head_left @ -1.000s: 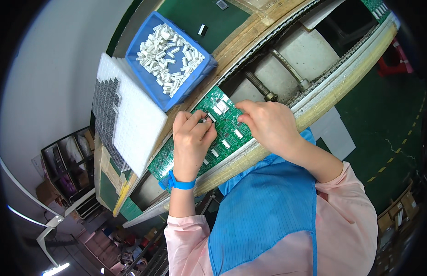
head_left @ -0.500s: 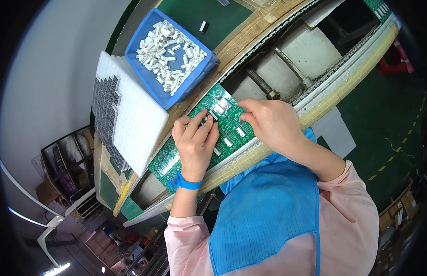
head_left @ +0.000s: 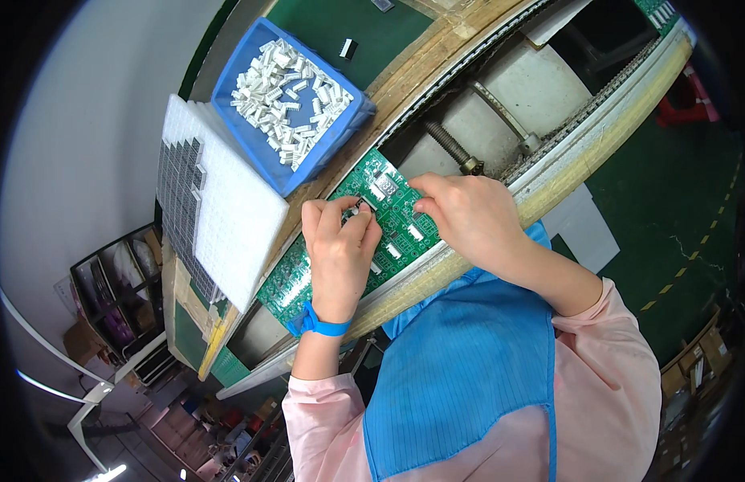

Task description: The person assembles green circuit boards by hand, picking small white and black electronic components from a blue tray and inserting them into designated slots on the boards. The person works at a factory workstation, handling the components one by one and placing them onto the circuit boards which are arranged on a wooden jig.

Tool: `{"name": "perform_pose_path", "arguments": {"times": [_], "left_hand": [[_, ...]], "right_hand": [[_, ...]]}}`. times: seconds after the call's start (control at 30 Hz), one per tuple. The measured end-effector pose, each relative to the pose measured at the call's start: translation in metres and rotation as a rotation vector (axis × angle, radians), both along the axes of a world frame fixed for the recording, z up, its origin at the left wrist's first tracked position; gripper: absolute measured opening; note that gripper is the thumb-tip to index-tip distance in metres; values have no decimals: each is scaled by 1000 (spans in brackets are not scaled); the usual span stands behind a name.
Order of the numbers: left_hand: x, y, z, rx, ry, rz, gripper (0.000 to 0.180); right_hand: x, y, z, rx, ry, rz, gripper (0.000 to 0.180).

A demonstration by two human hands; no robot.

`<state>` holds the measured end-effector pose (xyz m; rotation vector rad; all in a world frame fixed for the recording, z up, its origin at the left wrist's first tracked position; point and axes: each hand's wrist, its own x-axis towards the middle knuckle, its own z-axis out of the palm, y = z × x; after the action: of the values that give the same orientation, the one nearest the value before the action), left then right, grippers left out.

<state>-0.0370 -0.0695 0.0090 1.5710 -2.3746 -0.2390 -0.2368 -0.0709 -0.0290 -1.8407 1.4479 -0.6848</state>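
Observation:
A long green circuit board [head_left: 392, 210] lies across the rails of a conveyor in front of me. My left hand [head_left: 340, 253] rests on it, its thumb and forefinger pinched on a small white connector [head_left: 363, 206] near the board's middle. My right hand [head_left: 467, 221] lies on the board's right part, fingers curled down onto it; whether it holds anything is hidden. Small white parts sit on the board between the two hands. A blue band circles my left wrist.
A blue bin [head_left: 291, 104] holding several white connectors stands beyond the board to the left. Beside it lies a white foam tray [head_left: 216, 205] with rows of grey parts. The conveyor frame [head_left: 549, 153] with a threaded rod runs to the right. Shelves stand far left.
My left hand has shifted slightly up along the board, bringing its pinched fingertips to the middle. The right hand has barely moved.

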Motion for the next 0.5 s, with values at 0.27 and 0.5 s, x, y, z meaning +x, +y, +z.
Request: {"name": "perform_pose_path", "arguments": {"times": [0.27,0.5], "left_hand": [[4,2,28,196,-30,33,35],[35,19,3,54,66,109,31]], "right_hand": [[-1,-2,-1,64,21,7,16],[-1,0,-2,57,-5,-5,18]]}}
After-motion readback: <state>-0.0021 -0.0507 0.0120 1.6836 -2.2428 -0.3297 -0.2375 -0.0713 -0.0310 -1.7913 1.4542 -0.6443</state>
